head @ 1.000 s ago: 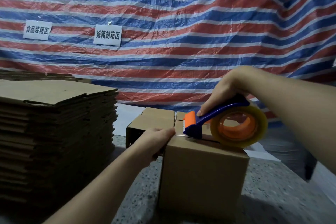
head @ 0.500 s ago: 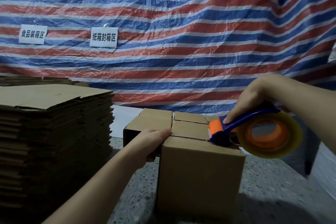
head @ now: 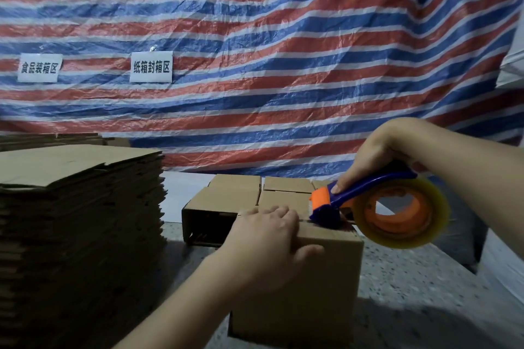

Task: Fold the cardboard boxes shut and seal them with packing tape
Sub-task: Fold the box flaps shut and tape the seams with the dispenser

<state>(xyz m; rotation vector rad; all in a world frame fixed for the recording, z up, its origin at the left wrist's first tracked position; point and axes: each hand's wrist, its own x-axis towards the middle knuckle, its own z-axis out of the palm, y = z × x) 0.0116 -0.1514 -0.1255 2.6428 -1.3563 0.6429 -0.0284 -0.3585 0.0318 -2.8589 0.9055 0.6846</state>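
A closed brown cardboard box (head: pixel 320 286) stands in front of me on the speckled table. My left hand (head: pixel 269 238) lies over its near top left corner, fingers on top and thumb down the front face. My right hand (head: pixel 380 159) grips the blue handle of a tape dispenser (head: pixel 368 207) carrying a roll of clear tape on an orange core. The dispenser's orange and blue head sits on the box top near the front edge, just right of my left hand.
A tall stack of flattened cardboard boxes (head: pixel 79 235) fills the left side. Several more boxes (head: pixel 226 201) stand behind the one under my hands, one with an open side facing me. A striped tarp (head: pixel 283 65) with two paper signs hangs behind. Speckled table (head: pixel 425 292) lies to the right.
My left hand slid right from the box's left edge onto its top front corner. The dispenser moved left, back along the box top toward that hand.
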